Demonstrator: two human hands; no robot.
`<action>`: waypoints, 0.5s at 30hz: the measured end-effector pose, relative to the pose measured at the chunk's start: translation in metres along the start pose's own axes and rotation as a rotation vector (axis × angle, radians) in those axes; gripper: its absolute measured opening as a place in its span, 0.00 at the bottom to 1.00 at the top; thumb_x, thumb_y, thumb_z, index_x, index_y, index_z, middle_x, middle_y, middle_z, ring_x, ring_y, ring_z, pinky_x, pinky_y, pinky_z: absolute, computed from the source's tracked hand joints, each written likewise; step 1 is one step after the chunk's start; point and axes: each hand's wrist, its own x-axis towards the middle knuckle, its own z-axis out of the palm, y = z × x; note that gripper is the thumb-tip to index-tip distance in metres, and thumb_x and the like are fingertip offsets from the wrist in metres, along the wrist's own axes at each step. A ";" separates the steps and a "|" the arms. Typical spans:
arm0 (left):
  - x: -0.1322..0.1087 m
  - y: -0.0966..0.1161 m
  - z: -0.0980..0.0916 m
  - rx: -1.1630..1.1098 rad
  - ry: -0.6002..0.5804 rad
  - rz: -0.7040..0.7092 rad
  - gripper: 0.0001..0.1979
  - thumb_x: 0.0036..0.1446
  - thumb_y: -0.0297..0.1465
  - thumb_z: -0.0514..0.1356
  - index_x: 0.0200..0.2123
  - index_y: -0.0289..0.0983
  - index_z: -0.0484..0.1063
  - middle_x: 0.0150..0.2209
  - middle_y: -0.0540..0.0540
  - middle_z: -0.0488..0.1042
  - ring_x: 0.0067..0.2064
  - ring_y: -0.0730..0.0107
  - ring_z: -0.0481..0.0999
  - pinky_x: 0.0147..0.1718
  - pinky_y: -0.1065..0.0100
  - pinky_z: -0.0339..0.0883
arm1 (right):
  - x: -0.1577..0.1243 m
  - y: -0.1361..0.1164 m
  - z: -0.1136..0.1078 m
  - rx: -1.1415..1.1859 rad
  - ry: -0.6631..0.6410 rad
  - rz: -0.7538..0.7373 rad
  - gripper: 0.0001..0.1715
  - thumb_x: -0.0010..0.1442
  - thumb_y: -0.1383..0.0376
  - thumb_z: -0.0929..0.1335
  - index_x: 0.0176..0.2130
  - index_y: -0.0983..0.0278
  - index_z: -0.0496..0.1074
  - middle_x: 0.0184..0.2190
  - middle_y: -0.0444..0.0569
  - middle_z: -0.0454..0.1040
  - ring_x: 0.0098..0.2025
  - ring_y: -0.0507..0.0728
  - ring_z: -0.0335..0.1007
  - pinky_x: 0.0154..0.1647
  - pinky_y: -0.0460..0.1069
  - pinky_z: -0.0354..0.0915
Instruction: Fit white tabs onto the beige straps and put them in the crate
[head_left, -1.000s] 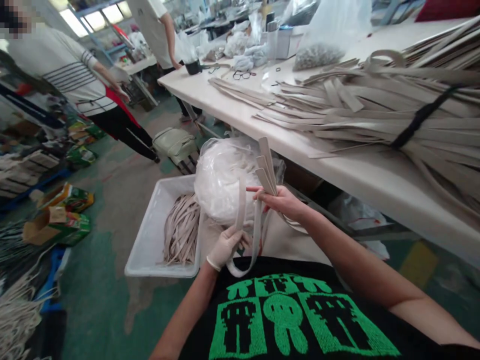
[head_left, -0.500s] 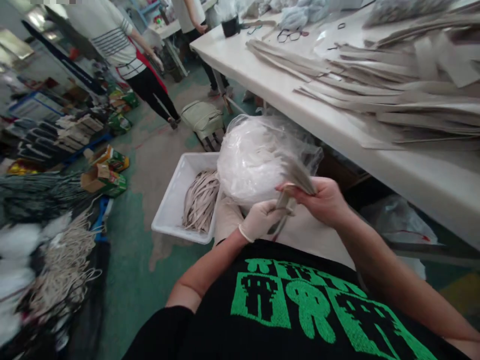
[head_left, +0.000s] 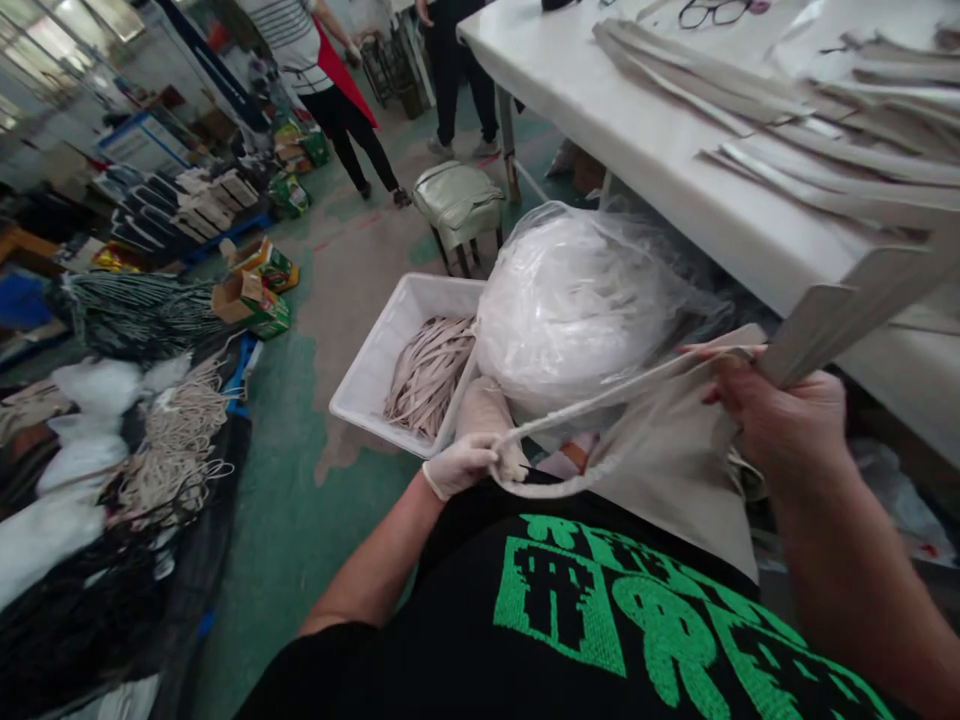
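My left hand [head_left: 466, 465], in a pale glove, pinches one end of a beige strap [head_left: 559, 490] in front of my shirt. From there the strap loops across to my right hand [head_left: 795, 410], whose fingers are closed around flat beige straps [head_left: 825, 315] that stick up past the table edge. Some of these straps blur with motion. Just beyond my hands rests a clear plastic bag [head_left: 577, 300] with pale contents that I cannot make out. To its left, a white bin [head_left: 364, 375] holds a pile of narrow beige strips [head_left: 431, 375].
On the right, a white table [head_left: 637, 130] carries long beige strips [head_left: 825, 165] and eyeglasses [head_left: 712, 12]. A padded stool [head_left: 459, 200] stands behind the bin. Bundled cords [head_left: 176, 430] and cardboard boxes [head_left: 255, 300] lie at left. Two people stand further back.
My hands have moved apart: the right went right and up with the straps, the left went slightly left and down. A strap now spans between them. The view has shifted.
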 end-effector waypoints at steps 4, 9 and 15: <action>-0.038 0.026 -0.024 -0.185 0.272 0.336 0.20 0.46 0.43 0.71 0.39 0.38 0.76 0.24 0.55 0.68 0.28 0.73 0.73 0.44 0.57 0.74 | -0.009 0.027 0.013 -0.082 -0.162 0.058 0.20 0.54 0.50 0.74 0.37 0.64 0.81 0.37 0.50 0.80 0.22 0.48 0.62 0.20 0.45 0.68; -0.081 0.112 -0.049 0.096 0.586 0.689 0.28 0.46 0.38 0.72 0.52 0.48 0.73 0.31 0.55 0.77 0.27 0.75 0.75 0.33 0.67 0.78 | -0.016 0.058 0.006 -0.176 -0.256 0.154 0.30 0.55 0.41 0.70 0.38 0.63 0.80 0.36 0.51 0.80 0.25 0.51 0.68 0.21 0.46 0.71; -0.083 0.201 -0.104 0.681 0.849 0.826 0.29 0.45 0.43 0.72 0.52 0.57 0.72 0.38 0.62 0.80 0.32 0.72 0.79 0.25 0.69 0.76 | -0.028 0.091 -0.023 -0.256 -0.188 0.220 0.31 0.55 0.39 0.69 0.38 0.63 0.78 0.38 0.55 0.81 0.35 0.59 0.75 0.23 0.47 0.71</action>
